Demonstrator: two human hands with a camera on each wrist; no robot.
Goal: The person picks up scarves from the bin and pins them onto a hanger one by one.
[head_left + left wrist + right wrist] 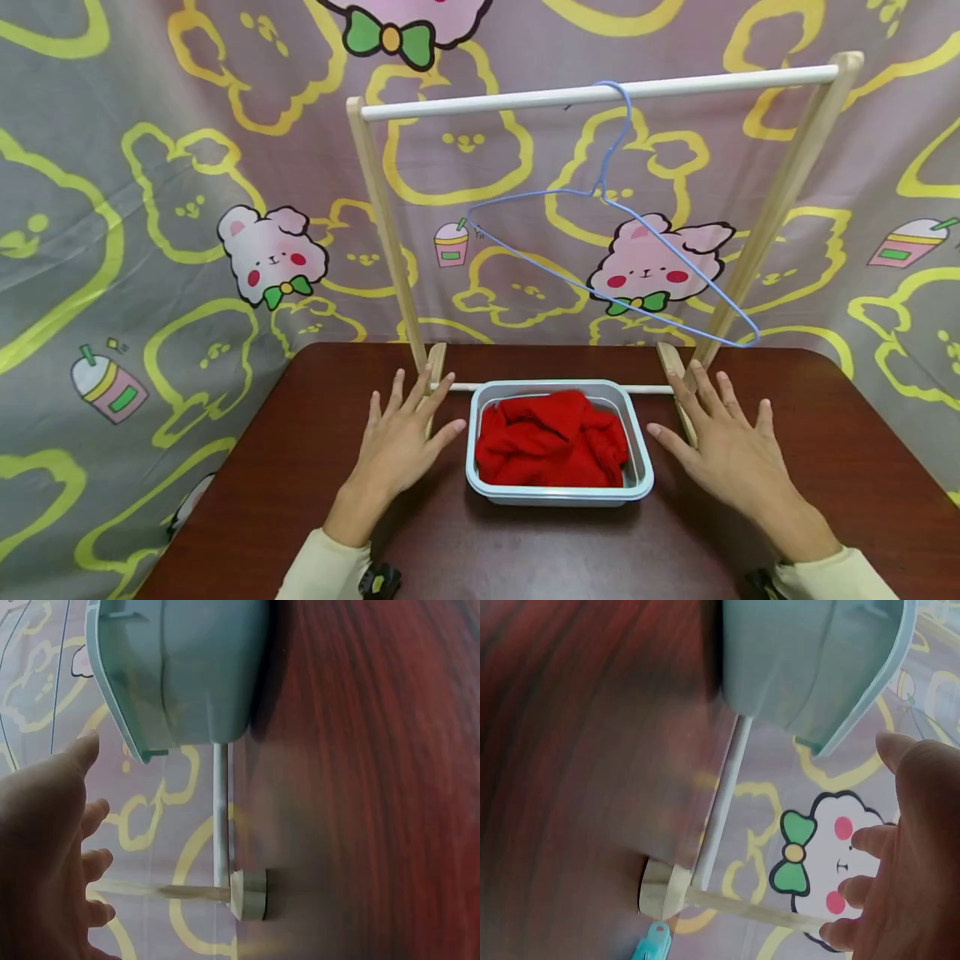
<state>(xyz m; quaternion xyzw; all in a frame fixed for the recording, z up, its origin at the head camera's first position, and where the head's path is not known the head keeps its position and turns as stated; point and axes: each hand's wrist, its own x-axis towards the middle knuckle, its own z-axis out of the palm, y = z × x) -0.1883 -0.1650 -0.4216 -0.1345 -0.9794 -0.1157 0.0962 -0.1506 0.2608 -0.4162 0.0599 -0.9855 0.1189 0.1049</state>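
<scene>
A pale blue plastic basin (558,493) stands on the table with a crumpled red cloth (555,442) inside it. My left hand (401,446) is held palm down with fingers spread, just left of the basin and apart from it. On the other side my right hand (731,454) is spread the same way, also clear of the basin. Both hands hold nothing. In the left wrist view the left hand (45,840) shows beside the basin's outer wall (202,675). A blue wire hanger (600,192) hangs tilted from the rack's white top bar.
A wooden rack with a white top bar (510,102) stands behind the basin on the dark red-brown table (300,475). Its lower white bar (724,802) runs behind the basin. A teal object (654,943) lies near the right foot. A patterned curtain (300,167) hangs behind.
</scene>
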